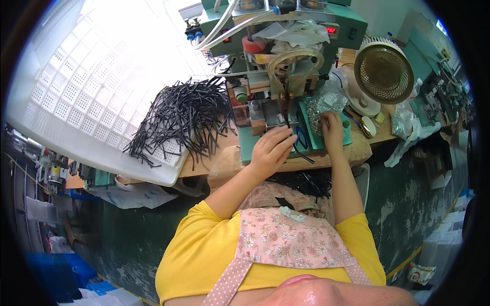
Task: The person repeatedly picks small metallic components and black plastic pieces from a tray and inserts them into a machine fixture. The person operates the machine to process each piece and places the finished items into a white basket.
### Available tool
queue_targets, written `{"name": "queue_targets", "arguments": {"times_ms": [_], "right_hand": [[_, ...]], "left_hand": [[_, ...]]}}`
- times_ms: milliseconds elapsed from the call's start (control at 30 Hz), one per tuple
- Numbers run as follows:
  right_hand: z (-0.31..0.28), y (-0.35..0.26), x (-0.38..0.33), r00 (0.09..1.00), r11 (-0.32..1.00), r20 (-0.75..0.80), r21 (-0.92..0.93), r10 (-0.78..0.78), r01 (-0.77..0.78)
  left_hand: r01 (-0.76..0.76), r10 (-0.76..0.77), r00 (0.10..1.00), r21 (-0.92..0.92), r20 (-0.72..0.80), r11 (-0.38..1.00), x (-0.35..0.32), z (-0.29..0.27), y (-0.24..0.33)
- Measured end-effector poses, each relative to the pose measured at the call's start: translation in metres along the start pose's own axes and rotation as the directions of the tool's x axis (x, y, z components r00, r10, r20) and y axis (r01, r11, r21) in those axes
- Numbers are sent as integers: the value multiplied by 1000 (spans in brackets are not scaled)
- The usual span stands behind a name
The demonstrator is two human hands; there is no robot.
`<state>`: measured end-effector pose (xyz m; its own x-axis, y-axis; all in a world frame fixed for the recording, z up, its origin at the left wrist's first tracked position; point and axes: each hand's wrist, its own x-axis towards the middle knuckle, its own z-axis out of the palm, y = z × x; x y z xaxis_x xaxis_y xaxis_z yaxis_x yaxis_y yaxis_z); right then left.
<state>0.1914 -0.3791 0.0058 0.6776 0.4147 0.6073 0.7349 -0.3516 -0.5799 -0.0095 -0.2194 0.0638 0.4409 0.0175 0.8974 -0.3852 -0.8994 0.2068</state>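
Note:
At the front of a green bench machine (255,145), my left hand (271,149) has its fingers together around a thin black strip (304,155), whose end sticks out past the fingertips. The strip's other part runs up toward the machine's working head. My right hand (333,130) reaches to a heap of small metal parts (315,118) in the tray at the machine's right side. Its fingertips are pinched together at the heap's edge; what lies between them is too small to tell. A blue loop of cord (302,137) sits between both hands.
A large pile of black strips (184,115) spills from a white perforated basket (76,89) at left. More dark strips (306,183) lie below the table edge. A round fan (384,74) and a gold-coloured oval object (368,127) stand right of the machine.

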Motion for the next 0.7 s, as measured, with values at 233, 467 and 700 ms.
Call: {"name": "queue_targets", "arguments": {"times_ms": [233,467,700], "right_hand": [[4,-8,-5,994,1000,-111,17,1,0],[4,-10,-7,990,1000,-141,21,18,-16],[0,-9,-3,992,996,-99,-44,-76,72]], "left_hand": [[556,-561,824,314,-85,769,-47,-54,-107],[274,-624,753,763,209,585,-82,-36,-173],[206,-658,688,787,306,582,-70,-74,-163]]}}
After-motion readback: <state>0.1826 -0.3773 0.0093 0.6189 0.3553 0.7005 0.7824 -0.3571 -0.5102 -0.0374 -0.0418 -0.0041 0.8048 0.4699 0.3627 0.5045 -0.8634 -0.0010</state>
